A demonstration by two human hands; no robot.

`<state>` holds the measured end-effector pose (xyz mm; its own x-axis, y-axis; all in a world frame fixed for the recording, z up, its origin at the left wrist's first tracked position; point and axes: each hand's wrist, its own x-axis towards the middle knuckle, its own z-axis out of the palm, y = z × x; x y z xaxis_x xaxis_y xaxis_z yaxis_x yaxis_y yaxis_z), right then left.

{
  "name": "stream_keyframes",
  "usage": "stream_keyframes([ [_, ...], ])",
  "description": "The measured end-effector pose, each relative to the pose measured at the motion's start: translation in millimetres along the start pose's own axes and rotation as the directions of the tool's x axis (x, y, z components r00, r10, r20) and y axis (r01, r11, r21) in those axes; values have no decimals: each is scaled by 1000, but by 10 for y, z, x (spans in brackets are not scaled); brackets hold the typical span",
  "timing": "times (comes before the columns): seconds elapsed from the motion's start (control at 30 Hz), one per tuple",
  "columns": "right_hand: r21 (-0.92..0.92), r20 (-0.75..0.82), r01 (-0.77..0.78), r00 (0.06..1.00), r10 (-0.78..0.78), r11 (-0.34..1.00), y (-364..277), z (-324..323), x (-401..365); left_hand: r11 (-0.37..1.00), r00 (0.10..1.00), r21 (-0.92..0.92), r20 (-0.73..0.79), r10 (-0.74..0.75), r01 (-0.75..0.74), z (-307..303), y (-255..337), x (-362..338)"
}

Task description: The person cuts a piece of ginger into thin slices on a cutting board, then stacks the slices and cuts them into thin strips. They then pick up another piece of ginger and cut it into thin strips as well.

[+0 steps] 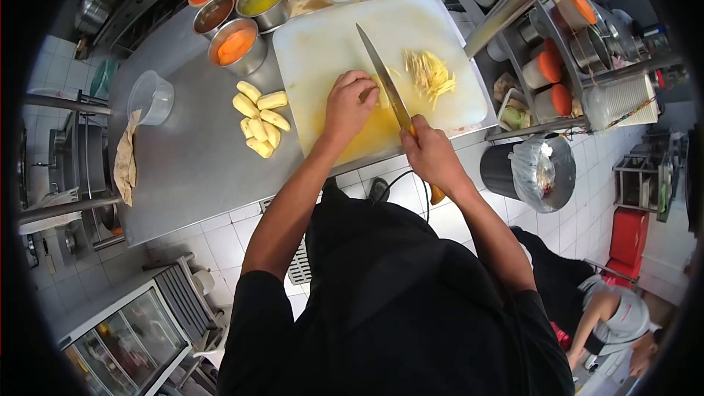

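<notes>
My right hand [429, 148] is wrapped round the orange-yellow handle of a long knife [389, 81]. The blade points up and left over the white cutting board [315, 44]. To the left of the blade, my left hand [353, 103] has its fingers curled down on a pale yellow piece [381, 95] beside the knife. A pile of thin yellow strips [429, 77] lies on the board right of the blade. Several peeled yellow pieces [258, 119] rest on the metal table left of the board. Yellow liquid wets the board near my hands.
Metal bowls of food, one with orange pieces [236, 45], stand behind and left. A clear plastic tub [152, 98] and a brown cloth [127, 158] are at the left. A lined bin [543, 172] stands right. Another person [616, 315] is at lower right.
</notes>
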<state>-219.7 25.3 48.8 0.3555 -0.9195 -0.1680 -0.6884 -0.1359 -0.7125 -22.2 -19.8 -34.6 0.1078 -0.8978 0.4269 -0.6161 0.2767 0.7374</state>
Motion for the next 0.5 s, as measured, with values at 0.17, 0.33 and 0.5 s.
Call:
stream_keyframes([
  [0.17,-45,34,-20,999,22,999,-59,1,27,998,999,-45,1,-52,52,-7,50,1],
  [0.33,-118,29,3,1000,0,993,-83,82,70,998,999,-50,-11,-48,48,1,42,-3],
  [0.5,-129,14,30,1000,-28,991,3,222,372,996,999,-68,-12,-50,49,0,23,7],
])
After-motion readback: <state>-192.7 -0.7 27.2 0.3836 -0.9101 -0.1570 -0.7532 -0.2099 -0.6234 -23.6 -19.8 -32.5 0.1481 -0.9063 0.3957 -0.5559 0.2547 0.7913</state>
